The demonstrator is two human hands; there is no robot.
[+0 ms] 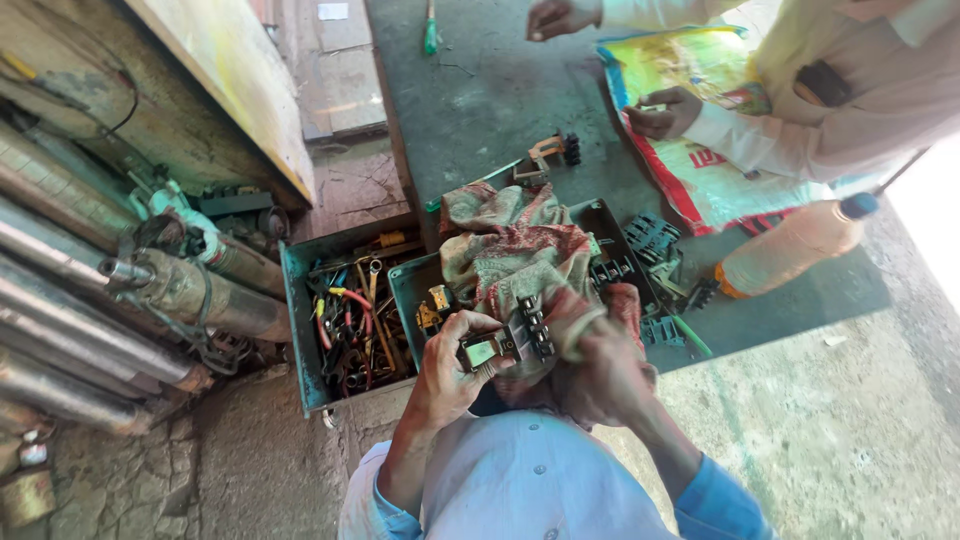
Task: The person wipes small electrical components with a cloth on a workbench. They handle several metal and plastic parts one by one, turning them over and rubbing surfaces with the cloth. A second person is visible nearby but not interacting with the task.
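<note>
Left hand [445,375] grip pinching black switch block [515,340]; right hand [600,370] grip pressing patterned cloth [510,245] against it. Wiping under way; more black parts [650,240] beyond, tool tray [345,320] leftward, untouched.

Switch block [515,340] between left hand [450,375] and right hand [600,375], over tray [410,285]. Cloth [515,245] draped in tray, behind hands. Toolbox [300,330] just left of tray, tools [350,330] inside. Pipes [90,330] left of toolbox. Loose parts [655,250] right of tray on mat [500,100]. Bottle [790,245] further right. Sack [690,130] behind bottle, under another person's hand [665,112].
</note>
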